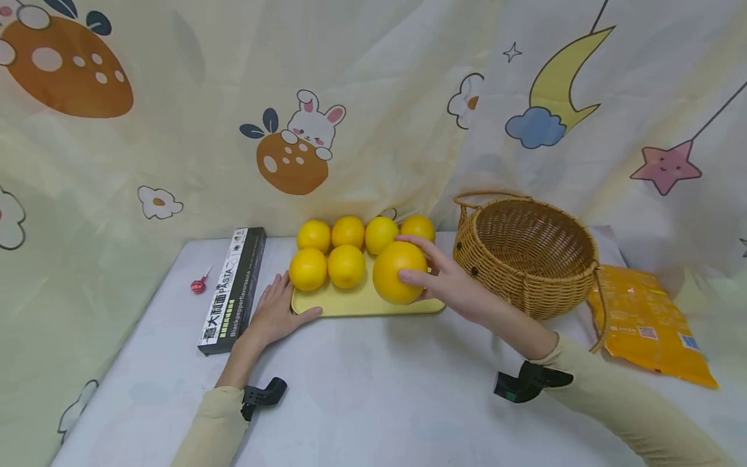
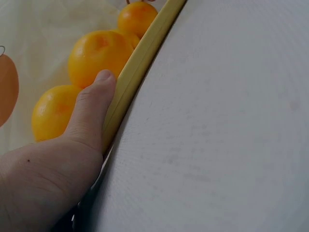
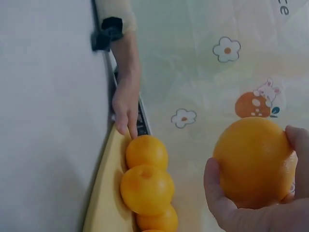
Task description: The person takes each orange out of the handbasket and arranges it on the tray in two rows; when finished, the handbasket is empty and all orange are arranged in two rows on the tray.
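Note:
My right hand [image 1: 443, 275] grips an orange [image 1: 399, 272], thumb on the near side, and holds it up over the right part of a yellow tray [image 1: 373, 305]. In the right wrist view the same orange [image 3: 256, 162] sits between thumb and fingers. Several other oranges [image 1: 347, 266] stand on the tray in two rows, toward its back and left. My left hand [image 1: 274, 311] lies with fingers extended at the tray's left front corner. In the left wrist view its thumb [image 2: 91, 106] reaches along the tray's rim [image 2: 140, 63], close to the oranges.
A woven wicker basket [image 1: 525, 285] with handles stands right of the tray, an orange packet [image 1: 653, 324] beside it. Left of the tray lie a black-and-white pasta box [image 1: 233, 288] and a red lollipop [image 1: 198, 285]. A printed cloth [image 1: 373, 117] hangs behind the table.

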`<state>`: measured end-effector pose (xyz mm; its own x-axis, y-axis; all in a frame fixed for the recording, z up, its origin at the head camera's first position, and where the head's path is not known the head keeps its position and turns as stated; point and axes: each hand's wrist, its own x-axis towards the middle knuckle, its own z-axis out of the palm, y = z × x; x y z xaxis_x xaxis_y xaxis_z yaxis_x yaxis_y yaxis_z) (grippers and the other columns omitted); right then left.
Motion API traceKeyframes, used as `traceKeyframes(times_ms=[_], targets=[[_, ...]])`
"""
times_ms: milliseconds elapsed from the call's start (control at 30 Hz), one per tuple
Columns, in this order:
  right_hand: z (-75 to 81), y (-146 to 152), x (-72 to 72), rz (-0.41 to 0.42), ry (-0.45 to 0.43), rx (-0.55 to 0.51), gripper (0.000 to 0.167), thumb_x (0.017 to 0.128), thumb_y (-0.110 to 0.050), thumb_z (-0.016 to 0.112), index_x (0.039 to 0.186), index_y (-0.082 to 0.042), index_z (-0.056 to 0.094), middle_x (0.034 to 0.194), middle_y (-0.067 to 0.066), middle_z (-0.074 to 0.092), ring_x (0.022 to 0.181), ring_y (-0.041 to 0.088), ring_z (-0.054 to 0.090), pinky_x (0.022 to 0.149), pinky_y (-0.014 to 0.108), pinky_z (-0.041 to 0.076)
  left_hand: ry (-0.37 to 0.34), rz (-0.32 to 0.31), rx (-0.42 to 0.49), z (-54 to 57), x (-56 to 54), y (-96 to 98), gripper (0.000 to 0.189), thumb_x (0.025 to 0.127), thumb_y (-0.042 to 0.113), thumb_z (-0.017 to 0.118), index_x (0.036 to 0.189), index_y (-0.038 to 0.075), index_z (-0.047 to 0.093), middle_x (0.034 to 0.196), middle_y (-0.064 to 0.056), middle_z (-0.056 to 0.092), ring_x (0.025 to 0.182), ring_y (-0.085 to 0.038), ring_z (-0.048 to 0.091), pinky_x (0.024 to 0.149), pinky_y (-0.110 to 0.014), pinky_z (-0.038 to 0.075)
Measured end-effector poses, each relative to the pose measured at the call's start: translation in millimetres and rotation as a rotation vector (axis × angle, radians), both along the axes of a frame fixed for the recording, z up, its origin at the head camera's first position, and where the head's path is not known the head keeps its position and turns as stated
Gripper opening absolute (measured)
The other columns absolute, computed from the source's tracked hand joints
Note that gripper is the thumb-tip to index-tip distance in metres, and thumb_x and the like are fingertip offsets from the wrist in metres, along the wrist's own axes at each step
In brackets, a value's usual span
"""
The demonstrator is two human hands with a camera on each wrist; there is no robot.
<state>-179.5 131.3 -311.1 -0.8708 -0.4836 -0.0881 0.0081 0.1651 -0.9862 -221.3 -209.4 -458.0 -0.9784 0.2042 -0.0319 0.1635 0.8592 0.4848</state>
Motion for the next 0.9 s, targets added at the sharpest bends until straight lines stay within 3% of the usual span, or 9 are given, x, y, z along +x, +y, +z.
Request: traceKeyframes(times_ms=[233,400,633,800,900], targets=[[-15.8,-14.0,-17.8,-0.06,0.076,0.034,0.061,0.093,-0.027,0.064,0.143,-0.024,0.03,0.142,0.017,0.036,0.113,0.033,0.056,0.082,0.039,0.06,-0.006,-0.002,-0.004,-0.2,1.0,-0.5,0.111,0.08,0.073,0.058,0.157,0.009,0.009,0.164,-0.017,0.001,0.151,-0.041,0.0,0.123,-0.057,0.002],[-27.3,-19.7,-30.2,-0.102,0.154,0.114,0.061,0.09,-0.031,0.067,0.143,-0.032,0.038,0.151,0.008,0.032,0.112,0.035,0.059,0.08,0.035,0.059,-0.015,0.002,-0.006,3.1,1.2,-0.3,0.111,0.081,0.071,0.058,0.156,0.007,0.009,0.164,-0.019,0.001,0.151,-0.04,0.0,0.124,-0.056,0.001],[-52.1,-24.7,-47.4,-0.173,0.158,0.191,0.064,0.094,-0.043,0.06,0.15,-0.036,0.031,0.158,0.008,0.027,0.11,0.031,0.06,0.079,0.042,0.061,-0.003,0.003,-0.007,2.2,0.2,-0.6,0.112,0.08,0.073,0.057,0.156,0.007,0.01,0.164,-0.018,0.002,0.152,-0.039,0.0,0.124,-0.056,0.002],[-69.6,-26.2,-55.7,-0.179,0.155,0.257,0.063,0.095,-0.052,0.053,0.151,-0.036,0.029,0.155,0.01,0.033,0.114,0.033,0.06,0.084,0.048,0.059,0.008,-0.004,-0.011,-1.4,0.4,-1.8,0.112,0.08,0.074,0.057,0.156,0.007,0.011,0.164,-0.02,0.003,0.151,-0.04,0.001,0.123,-0.056,0.003],[-76.7,-27.0,-60.3,-0.191,0.192,0.338,0.063,0.095,-0.056,0.051,0.15,-0.036,0.031,0.157,0.008,0.034,0.128,0.033,0.051,0.1,0.051,0.05,0.011,0.001,-0.011,-1.9,0.0,-2.3,0.112,0.08,0.074,0.057,0.156,0.007,0.011,0.164,-0.02,0.003,0.152,-0.04,0.001,0.124,-0.056,0.003]])
